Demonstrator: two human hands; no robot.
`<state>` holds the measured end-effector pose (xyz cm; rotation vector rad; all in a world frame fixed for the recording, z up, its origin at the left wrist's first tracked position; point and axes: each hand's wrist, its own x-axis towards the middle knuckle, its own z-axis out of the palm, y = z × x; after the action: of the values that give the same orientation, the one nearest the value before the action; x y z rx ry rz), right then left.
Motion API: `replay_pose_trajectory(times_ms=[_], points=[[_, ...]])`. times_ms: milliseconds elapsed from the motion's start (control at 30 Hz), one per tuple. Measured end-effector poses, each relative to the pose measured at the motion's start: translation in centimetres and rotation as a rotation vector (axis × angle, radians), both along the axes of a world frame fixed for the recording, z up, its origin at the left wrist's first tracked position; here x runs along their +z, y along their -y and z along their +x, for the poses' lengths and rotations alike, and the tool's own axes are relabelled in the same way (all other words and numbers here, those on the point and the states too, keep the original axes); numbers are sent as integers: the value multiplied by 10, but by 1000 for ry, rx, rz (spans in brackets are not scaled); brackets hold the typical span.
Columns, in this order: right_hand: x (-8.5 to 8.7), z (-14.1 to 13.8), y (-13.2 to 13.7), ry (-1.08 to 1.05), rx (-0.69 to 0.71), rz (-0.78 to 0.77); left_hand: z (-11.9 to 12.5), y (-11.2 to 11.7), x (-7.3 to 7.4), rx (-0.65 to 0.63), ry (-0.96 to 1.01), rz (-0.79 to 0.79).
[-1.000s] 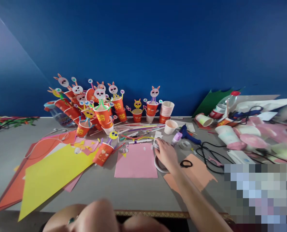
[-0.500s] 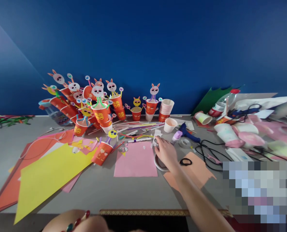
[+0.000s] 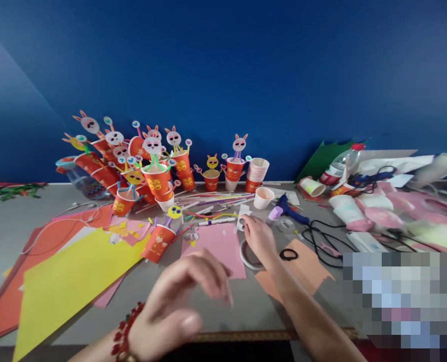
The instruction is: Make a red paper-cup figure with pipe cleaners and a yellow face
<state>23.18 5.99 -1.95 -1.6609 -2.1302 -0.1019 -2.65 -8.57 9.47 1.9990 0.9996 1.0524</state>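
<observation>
My left hand [image 3: 186, 296], with a red bead bracelet [image 3: 124, 334] on its wrist, hangs above the table's front part. Its fingers are curved and apart from the thumb, and nothing is between them. Farther off, my right hand [image 3: 260, 239] has its fingertips together at a small white paper piece with round cut-outs [image 3: 243, 212]; the fingers partly hide it. A pink paper sheet [image 3: 231, 251] lies just left of my right hand. Below that hand is a white ring [image 3: 248, 259], partly covered by my wrist. An orange cup with a yellow face [image 3: 159, 242] leans at the left.
Decorated cups [image 3: 157, 178] crowd the back left. A cup stack [image 3: 257, 173] and a white cup [image 3: 263, 197] stand behind my right hand. A blue glue gun [image 3: 293, 211], black cable [image 3: 321, 241] and bottle [image 3: 342, 163] are rightward. Yellow paper [image 3: 76, 281] lies left.
My left hand has risen from the lap at the bottom edge to above the table, its fingers spreading. My right hand stays at the white paper piece.
</observation>
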Motion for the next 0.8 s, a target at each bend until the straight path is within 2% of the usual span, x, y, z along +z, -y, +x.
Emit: replay_pose_trajectory(times_ms=[33, 100, 167, 233, 300, 367, 500, 633, 700, 800], points=[[5, 0, 1, -23, 3, 27, 7, -15, -7, -116, -21, -29], [16, -2, 6, -61, 12, 80, 17, -38, -28, -170, -110, -1], [27, -7, 16, -116, 50, 130, 19, -52, -53, -63, -212, 80], [36, -14, 26, -235, 160, 153, 15, -60, -76, 39, -287, 168], [41, -21, 33, -336, 328, 89, 10, -66, -94, 51, -363, 233], [44, -27, 28, -292, 383, -3, 9, -71, -106, -2, -435, 263], [40, -31, -20, -65, 197, -68, 14, -76, -119, -168, -608, 213], [25, -34, -76, 51, 113, -115, 15, -78, -120, -223, -677, 174], [19, -37, -91, 86, 102, -129, 13, -79, -120, -228, -666, 168], [15, -40, -100, 111, 82, -120, 10, -81, -120, -234, -626, 141]])
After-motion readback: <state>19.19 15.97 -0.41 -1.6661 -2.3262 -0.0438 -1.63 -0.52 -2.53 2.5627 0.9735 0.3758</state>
